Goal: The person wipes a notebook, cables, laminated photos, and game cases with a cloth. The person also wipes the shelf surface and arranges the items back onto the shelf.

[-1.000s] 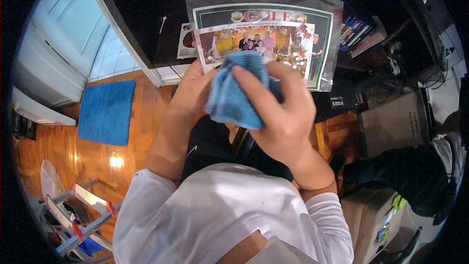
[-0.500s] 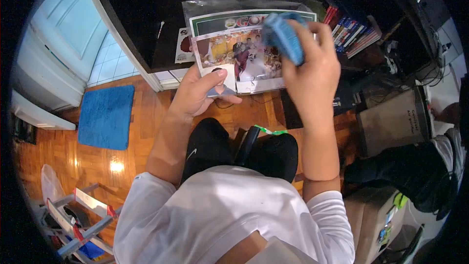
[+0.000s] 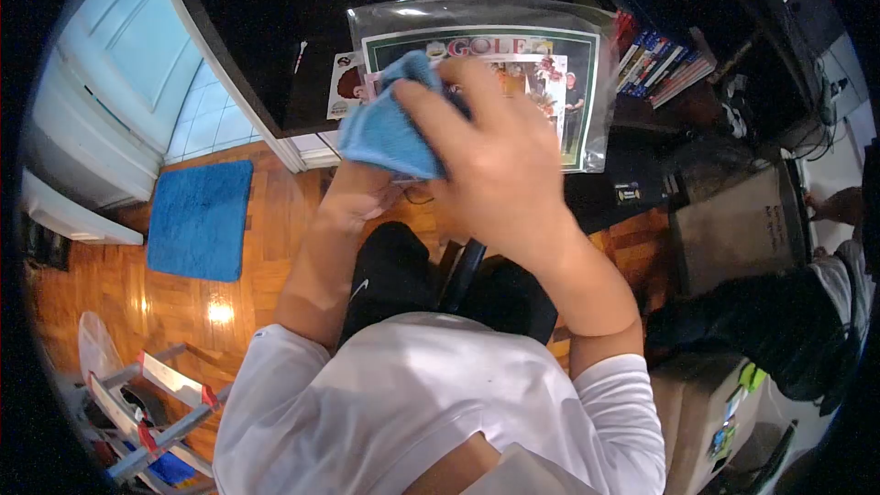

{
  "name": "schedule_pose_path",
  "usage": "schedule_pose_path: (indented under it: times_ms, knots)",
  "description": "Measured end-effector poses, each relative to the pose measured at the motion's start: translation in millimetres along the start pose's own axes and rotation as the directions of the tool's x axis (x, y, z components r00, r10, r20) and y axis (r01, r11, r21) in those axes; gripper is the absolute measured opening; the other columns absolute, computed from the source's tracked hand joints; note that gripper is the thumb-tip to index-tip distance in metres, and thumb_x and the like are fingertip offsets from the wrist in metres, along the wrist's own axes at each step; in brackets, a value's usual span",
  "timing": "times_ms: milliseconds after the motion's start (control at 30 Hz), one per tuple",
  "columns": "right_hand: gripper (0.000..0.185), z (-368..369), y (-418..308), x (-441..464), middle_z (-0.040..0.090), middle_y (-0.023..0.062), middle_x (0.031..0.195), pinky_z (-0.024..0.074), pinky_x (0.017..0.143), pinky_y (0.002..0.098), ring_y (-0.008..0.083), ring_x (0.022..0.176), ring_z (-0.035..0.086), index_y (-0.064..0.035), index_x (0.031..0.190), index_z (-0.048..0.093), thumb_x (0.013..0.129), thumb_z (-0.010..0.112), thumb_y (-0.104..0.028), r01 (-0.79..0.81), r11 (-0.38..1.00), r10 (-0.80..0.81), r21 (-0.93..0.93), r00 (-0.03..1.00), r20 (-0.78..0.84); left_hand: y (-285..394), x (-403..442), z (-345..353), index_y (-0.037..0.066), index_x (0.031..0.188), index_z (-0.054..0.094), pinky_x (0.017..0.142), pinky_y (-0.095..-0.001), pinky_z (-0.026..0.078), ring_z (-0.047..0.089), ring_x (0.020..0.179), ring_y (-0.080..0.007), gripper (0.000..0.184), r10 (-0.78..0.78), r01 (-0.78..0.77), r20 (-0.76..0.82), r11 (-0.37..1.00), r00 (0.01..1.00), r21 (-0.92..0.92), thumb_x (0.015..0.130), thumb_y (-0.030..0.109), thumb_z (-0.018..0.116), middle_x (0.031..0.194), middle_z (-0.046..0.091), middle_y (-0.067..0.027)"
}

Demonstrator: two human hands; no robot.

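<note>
A folded blue cloth is gripped in my right hand, over the left side of the photos. Behind the cloth, my left hand is mostly hidden; in it are the lower left edges of the photos. The printed photo with flowers lies in front of a green-bordered golf picture, which is inside a clear plastic sleeve.
A dark shelf holds a card with a drawn head and a row of cases. A blue mat lies on the wooden floor. A stepladder stands lower left, a beige box at right.
My right hand and the cloth swung from the photos' lower middle to their upper right, then back to the left side. The left hand is now mostly covered again.
</note>
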State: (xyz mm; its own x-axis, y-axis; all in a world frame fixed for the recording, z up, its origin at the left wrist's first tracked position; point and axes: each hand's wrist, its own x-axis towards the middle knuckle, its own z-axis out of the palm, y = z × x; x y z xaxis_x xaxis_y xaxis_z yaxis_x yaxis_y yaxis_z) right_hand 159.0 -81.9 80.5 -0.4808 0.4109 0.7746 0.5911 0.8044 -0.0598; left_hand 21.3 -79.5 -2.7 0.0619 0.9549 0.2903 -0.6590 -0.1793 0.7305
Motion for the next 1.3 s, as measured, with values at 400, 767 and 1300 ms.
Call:
schedule_pose_path:
  times_ms: [400, 767, 1300]
  knots:
    - [0.037, -24.0, 94.3, 10.9, 0.054, 0.017, 0.105, 0.0463, 0.076, 0.0398, 0.0359, 0.087, 0.056, -0.0047, 0.101, 0.059, 0.064, 0.061, -0.01, -0.41, 0.838, 0.32, -0.359, 0.903, -0.285, 8.2, -7.3, -7.4, 0.0, 0.114, 0.044, 0.061, -0.0416, 0.057, 0.057, 0.078, -0.0156, 0.031, -0.172, 0.173, -0.02, 0.976, 0.985, 0.134, 0.085, 0.007, 0.05, 0.092, 0.055, -0.008]
    - [0.038, -0.5, 138.3, -140.2, 0.053, 0.0054, 0.066, 0.0396, 0.058, 0.0318, 0.0143, 0.062, 0.044, -0.0002, 0.07, 0.052, 0.085, 0.051, -0.035, -0.723, 0.521, 0.606, 0.455, 0.688, 0.399, 15.6, -15.4, -44.3, -0.003, 0.105, 0.049, 0.051, -0.0414, 0.057, 0.063, 0.073, -0.0266, 0.027, -0.203, 0.191, -0.255, 0.979, 0.946, -0.069, 0.082, 0.011, 0.049, 0.083, 0.061, -0.0137]
    - [0.028, 39.4, 95.3, -171.0, 0.057, 0.0027, 0.087, 0.0398, 0.073, 0.0245, 0.0091, 0.079, 0.05, 0.001, 0.092, 0.059, 0.088, 0.05, -0.025, -0.573, -0.019, 0.863, 0.82, 0.404, 0.302, -15.7, 6.8, -26.6, 0.001, 0.122, 0.044, 0.088, -0.0311, 0.04, 0.051, 0.098, -0.019, 0.039, 0.097, -0.045, -0.024, 0.654, 0.995, 0.755, 0.09, 0.022, 0.048, 0.11, 0.054, -0.0122]
